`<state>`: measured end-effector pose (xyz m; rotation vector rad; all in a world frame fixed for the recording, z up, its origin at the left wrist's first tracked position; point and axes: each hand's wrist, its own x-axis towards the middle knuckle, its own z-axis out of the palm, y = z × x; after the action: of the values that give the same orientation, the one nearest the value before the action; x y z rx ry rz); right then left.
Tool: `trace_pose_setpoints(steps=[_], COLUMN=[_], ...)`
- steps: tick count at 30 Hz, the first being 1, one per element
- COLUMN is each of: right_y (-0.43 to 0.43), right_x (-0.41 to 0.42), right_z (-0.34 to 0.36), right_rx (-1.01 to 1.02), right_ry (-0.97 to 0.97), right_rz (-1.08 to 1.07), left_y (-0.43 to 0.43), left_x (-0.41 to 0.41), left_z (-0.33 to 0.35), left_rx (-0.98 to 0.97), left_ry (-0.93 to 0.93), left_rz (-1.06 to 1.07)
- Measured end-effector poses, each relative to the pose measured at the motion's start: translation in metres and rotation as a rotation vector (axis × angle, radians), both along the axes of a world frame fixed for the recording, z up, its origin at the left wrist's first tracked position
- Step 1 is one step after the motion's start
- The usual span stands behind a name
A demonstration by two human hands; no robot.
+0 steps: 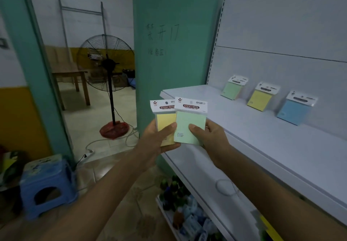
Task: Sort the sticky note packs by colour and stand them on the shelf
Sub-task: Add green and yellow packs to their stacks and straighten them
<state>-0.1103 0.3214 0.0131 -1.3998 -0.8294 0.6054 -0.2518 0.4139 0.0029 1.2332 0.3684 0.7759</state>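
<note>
My left hand (159, 137) holds a yellow sticky note pack (165, 120) in front of the shelf's left end. A green pack (187, 126) overlaps the yellow one on its right; my right hand (208, 137) pinches it, thumb on its front, and my left thumb touches its left edge too. On the white shelf (253, 133) three packs lean upright against the back panel: a green one (231, 90), a yellow one (260, 99) and a blue one (293, 111), left to right.
A teal pillar (169, 34) stands just left of the shelf. Beyond it are a standing fan (109, 62), a wooden table (71, 79) and cables on the floor. A blue plastic stool (47, 184) sits at lower left. A lower shelf (187, 218) holds several small items.
</note>
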Motion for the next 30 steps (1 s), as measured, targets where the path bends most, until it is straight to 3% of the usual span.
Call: trace_pose_setpoints(steps=[6, 14, 30], right_y=[0.069, 0.114, 0.055], right_x=[0.024, 0.1, 0.24], right_z=[0.013, 0.028, 0.036], right_rx=[0.042, 0.078, 0.103], right_ry=[-0.154, -0.236, 0.151], right_rz=[0.046, -0.085, -0.532], left_y=[0.064, 0.115, 0.123], left_x=[0.031, 0.123, 0.343], left_z=[0.005, 0.021, 0.031], left_rx=[0.008, 0.051, 0.447], left_ry=[0.009, -0.055, 0.033], left_rz=[0.057, -0.15, -0.537])
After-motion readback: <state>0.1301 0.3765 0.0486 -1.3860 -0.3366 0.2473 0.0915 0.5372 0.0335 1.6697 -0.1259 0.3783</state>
